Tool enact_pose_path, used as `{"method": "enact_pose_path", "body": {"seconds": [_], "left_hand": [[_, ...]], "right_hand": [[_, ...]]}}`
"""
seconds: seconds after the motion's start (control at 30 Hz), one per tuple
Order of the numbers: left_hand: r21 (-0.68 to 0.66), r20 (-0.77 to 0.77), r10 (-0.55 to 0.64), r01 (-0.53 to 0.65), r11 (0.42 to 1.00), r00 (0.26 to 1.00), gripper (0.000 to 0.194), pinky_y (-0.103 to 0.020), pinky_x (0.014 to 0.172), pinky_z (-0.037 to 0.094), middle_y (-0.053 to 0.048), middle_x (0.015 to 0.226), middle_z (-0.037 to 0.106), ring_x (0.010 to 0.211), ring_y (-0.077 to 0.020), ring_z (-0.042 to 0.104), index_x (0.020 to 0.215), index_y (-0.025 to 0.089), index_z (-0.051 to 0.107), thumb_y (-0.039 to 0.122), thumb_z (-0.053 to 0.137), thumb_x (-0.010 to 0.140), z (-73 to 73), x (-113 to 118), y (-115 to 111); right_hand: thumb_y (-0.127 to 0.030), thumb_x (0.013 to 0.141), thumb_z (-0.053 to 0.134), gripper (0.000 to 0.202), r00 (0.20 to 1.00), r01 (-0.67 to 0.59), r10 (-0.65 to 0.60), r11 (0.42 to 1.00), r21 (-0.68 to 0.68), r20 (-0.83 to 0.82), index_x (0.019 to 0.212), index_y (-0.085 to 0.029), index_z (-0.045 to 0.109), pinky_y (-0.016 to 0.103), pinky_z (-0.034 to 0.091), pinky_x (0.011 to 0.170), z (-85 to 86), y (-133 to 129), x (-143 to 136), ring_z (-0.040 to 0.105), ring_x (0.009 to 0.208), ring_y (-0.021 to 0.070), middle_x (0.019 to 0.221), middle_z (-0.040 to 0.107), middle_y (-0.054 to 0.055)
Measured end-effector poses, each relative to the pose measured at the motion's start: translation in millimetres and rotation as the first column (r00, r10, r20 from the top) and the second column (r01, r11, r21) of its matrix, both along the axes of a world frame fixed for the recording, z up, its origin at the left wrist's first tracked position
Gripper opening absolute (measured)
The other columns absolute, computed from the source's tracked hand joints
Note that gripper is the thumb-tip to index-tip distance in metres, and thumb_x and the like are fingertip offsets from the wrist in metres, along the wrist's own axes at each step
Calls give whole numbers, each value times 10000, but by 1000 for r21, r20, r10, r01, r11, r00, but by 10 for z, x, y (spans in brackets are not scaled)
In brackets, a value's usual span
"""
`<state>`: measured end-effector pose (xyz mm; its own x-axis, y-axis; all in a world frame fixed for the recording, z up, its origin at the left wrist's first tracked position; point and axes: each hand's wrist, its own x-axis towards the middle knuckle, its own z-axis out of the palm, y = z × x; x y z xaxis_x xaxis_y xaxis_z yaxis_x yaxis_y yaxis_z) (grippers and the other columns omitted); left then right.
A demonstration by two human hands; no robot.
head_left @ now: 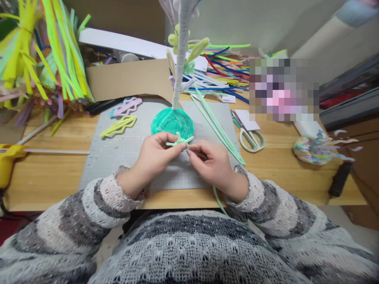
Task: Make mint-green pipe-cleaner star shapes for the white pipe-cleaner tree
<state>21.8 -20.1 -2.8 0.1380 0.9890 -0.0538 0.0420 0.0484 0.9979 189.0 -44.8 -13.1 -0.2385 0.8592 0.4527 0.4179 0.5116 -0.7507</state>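
Observation:
Between my hands is a small light-green pipe cleaner shape (184,140) with several short arms. My left hand (158,152) pinches it from the left between thumb and fingers. On the other side, the fingertips of my right hand (211,161) are closed on the same pipe cleaner, close to its middle. A long green strand (219,201) hangs below my right hand over the table's front edge. Just beyond my fingers stands a round green coiled base (172,123), with a white wrapped stem (179,59) rising from it. Flower and leaf shapes sit along the stem.
A grey cutting mat (118,161) lies under my hands. To its right are loose green pipe cleaners (219,126) and scissors (251,139). Yellow and purple zigzag pieces (120,126) lie left, near a yellow glue gun (10,161). Pipe cleaner bundles (62,51) stand back left.

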Motion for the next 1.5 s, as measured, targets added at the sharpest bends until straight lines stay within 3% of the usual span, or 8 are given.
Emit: {"method": "enact_pose_path", "body": {"seconds": [0.13,0.23,0.37,0.47,0.6,0.83,1.13,1.5], "left_hand": [[172,-245,-103,147,974,964,116,-242,628,451,-24,723,671,676,-131,589,696,147,629,243,694,702,80,-55,33],[167,-359,-287,363,917,888,81,-249,619,449,-33,726,681,669,-138,594,703,143,650,223,657,716,130,-110,71],[19,-260,-509,531,847,821,132,-249,598,442,-31,722,672,637,-128,577,722,141,653,263,699,705,134,-158,107],[-70,-47,-573,569,819,818,147,-243,607,449,-21,706,666,625,-115,573,717,141,650,257,737,688,121,-166,121],[-128,177,-501,525,842,847,168,-230,628,454,1,681,654,619,-96,568,695,141,642,219,782,645,105,-151,131],[-181,279,-313,370,911,908,252,-192,559,391,18,683,628,577,-67,518,680,144,593,265,812,648,28,-95,108],[-163,316,-225,287,944,922,288,-206,561,432,40,621,595,541,-73,547,697,150,546,272,804,659,-49,-62,80],[-106,310,-227,271,957,923,341,-232,637,497,29,742,596,659,-82,585,645,156,467,187,803,600,-26,-9,50]], "right_hand": [[-126,867,535,113,976,-109,83,987,120,200,832,-131,643,262,424,593,126,24,90,547,639,116,729,648,41],[-128,852,556,97,952,-215,207,976,13,225,835,-132,651,253,419,587,235,84,181,545,637,107,738,647,31],[-172,816,636,23,935,-351,343,869,-349,-87,822,-153,648,235,452,602,307,193,261,566,650,94,734,641,-1],[-196,790,682,46,880,-466,356,777,-422,-315,809,-161,660,241,470,634,263,246,260,583,673,95,739,652,-7],[-210,811,676,40,855,-464,320,824,-326,-407,818,-172,663,243,467,636,153,239,210,583,679,92,755,651,-9],[-155,854,597,59,966,-206,181,971,-123,-187,866,-181,648,289,459,694,109,161,132,575,771,131,818,631,20],[-222,779,688,77,885,-219,41,916,-337,-464,812,-198,622,274,490,707,60,153,40,585,732,113,766,629,-19],[-295,709,771,136,880,-157,-70,890,-427,-470,749,-205,677,314,489,739,8,166,19,589,738,128,755,648,-8]]}}
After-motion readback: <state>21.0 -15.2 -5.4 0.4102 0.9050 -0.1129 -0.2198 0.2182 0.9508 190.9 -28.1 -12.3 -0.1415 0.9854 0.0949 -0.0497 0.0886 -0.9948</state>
